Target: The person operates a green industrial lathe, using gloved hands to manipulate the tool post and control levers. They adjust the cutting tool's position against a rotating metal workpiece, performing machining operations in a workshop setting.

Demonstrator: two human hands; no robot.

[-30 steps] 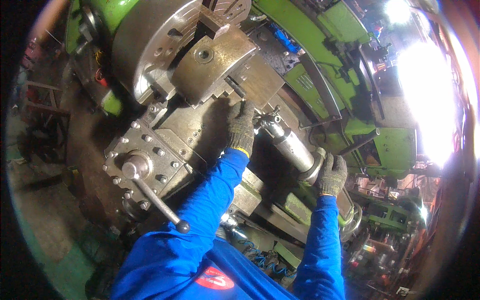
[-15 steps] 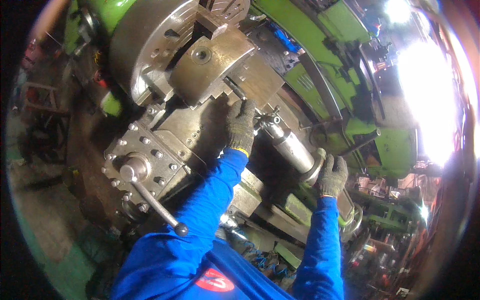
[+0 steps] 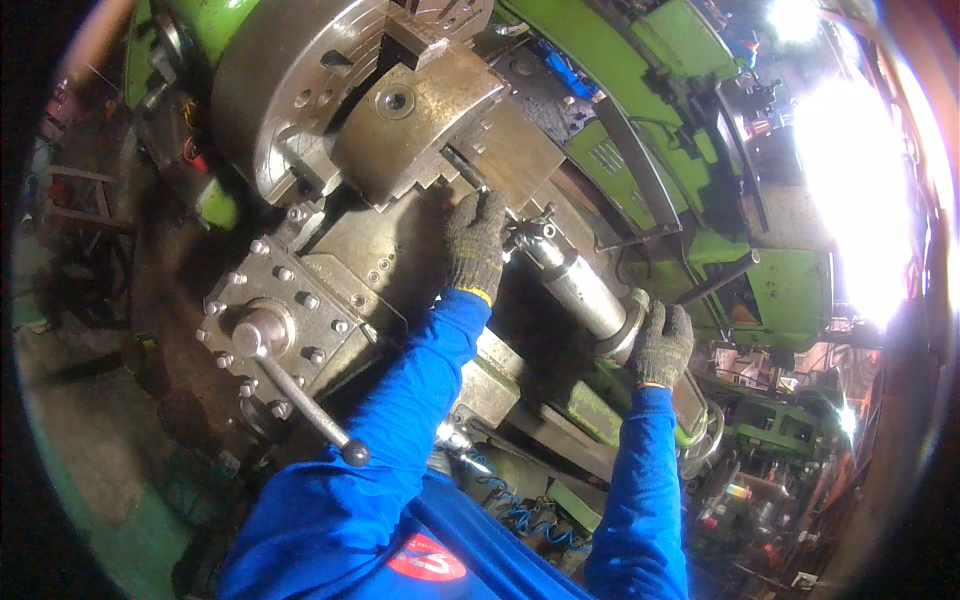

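My left hand (image 3: 474,242), in a dark knitted glove, is closed around a thin metal rod (image 3: 465,168). The rod's far end lies against the stepped metal jaw (image 3: 425,115) of a large lathe chuck (image 3: 268,95). Just right of that hand is a small chuck-like holder (image 3: 537,240) with protruding studs, at the end of a silver tailstock quill (image 3: 588,298). My right hand (image 3: 664,345), gloved too, has its fingers curled over the round collar (image 3: 628,327) at the quill's base. Its palm side is hidden.
A square tool post (image 3: 325,285) with several bolts stands at the left, its ball-ended lever (image 3: 310,405) reaching toward my left sleeve. Green machine panels (image 3: 615,165) run along the far side. A bar (image 3: 720,277) juts out beyond my right hand.
The whole view has shifted slightly, so the machine sits a little further left. Both hands keep their places on the rod and the collar.
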